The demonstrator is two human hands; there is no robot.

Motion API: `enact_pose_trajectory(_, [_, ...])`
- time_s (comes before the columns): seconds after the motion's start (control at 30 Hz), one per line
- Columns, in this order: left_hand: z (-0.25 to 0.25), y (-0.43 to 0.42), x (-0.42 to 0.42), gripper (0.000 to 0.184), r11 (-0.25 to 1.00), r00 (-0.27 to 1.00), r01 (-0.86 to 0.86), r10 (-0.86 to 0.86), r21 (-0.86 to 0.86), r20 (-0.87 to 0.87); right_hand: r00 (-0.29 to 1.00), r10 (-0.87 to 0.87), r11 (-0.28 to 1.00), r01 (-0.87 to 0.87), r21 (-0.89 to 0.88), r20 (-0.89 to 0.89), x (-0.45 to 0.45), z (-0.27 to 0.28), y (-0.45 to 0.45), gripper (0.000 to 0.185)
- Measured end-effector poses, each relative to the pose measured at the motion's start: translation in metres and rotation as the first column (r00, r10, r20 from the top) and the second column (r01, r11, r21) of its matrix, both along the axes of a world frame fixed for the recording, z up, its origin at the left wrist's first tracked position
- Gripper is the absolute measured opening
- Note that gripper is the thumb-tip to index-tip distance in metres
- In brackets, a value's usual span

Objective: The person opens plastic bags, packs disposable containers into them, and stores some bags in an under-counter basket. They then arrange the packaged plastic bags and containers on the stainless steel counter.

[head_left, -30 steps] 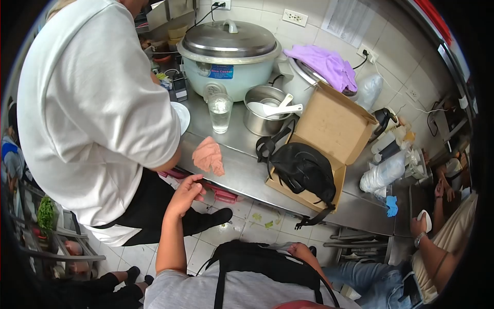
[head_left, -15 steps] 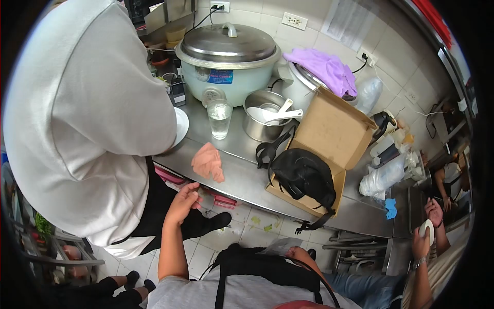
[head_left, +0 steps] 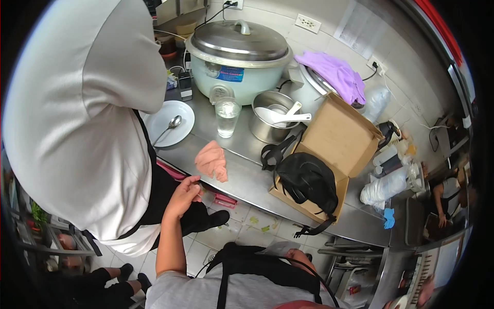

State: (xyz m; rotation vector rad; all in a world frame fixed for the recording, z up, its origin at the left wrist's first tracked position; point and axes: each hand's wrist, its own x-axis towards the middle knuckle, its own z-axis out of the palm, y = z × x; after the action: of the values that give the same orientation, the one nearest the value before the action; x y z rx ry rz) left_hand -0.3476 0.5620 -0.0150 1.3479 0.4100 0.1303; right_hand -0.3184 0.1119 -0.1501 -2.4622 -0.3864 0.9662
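Beyond the fingers (head_left: 191,192) of the left hand (head_left: 181,201), the big cooker's (head_left: 240,57) blue label (head_left: 231,74) reads "Rice Cooker"; the farther wall sheet (head_left: 360,28) is illegible.

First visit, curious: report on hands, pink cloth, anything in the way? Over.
Left hand empty, near cloth. Right hand low, partly hidden. Cloth crumpled on counter. Glass beyond, not between.

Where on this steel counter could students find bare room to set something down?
The clearest patch of steel counter lies between the pink cloth and the cardboard box. A smaller one separates the box from the blue item. Farther back is crowded: the rice cooker, glass and metal pot stand close together.
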Motion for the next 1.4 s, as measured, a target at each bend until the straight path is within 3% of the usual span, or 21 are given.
enact_pose_trajectory(0.27, [-0.010,0.001,-0.002,0.037,1.000,1.000,0.016,-0.015,-0.016,0.024,0.995,-0.044,0.996,0.037,-0.076,-0.092,0.007,-0.036,-0.019,0.023])
enact_pose_trajectory(0.57, [-0.016,0.008,-0.014,0.036,0.999,0.999,-0.045,0.045,-0.018,-0.010,0.999,0.028,0.997,-0.030,-0.070,-0.026,0.009,-0.026,-0.006,0.021])
enact_pose_trajectory(0.67, [-0.015,0.013,-0.021,0.036,0.997,0.996,-0.076,0.075,-0.017,-0.052,0.994,-0.039,0.997,0.032,-0.071,-0.103,0.007,0.003,0.012,0.019])
enact_pose_trajectory(0.7, [-0.014,0.014,-0.022,0.036,0.996,0.994,-0.084,0.083,-0.014,-0.065,1.000,0.007,0.998,-0.009,-0.066,-0.031,0.006,0.002,0.013,0.018])
enact_pose_trajectory(1.03, [-0.013,0.003,-0.014,0.037,0.999,0.998,-0.051,0.050,-0.007,-0.029,0.995,0.006,0.996,-0.015,-0.092,-0.096,0.007,-0.009,0.005,0.022])
enact_pose_trajectory(1.13, [-0.022,0.003,-0.013,0.036,1.000,1.000,-0.011,0.011,0.026,0.006,0.994,-0.044,0.997,0.037,-0.072,-0.101,0.007,0.005,0.004,0.020])
enact_pose_trajectory(1.17, [-0.023,0.002,-0.013,0.037,1.000,1.000,-0.007,0.007,0.015,-0.001,1.000,0.005,0.997,-0.003,0.076,-0.029,0.008,-0.012,-0.009,0.017])
enact_pose_trajectory(1.4, [-0.033,-0.001,-0.025,0.038,0.995,0.998,-0.012,0.017,-0.098,0.055,0.997,0.071,0.995,-0.072,-0.069,-0.024,0.020,0.003,-0.009,0.016])
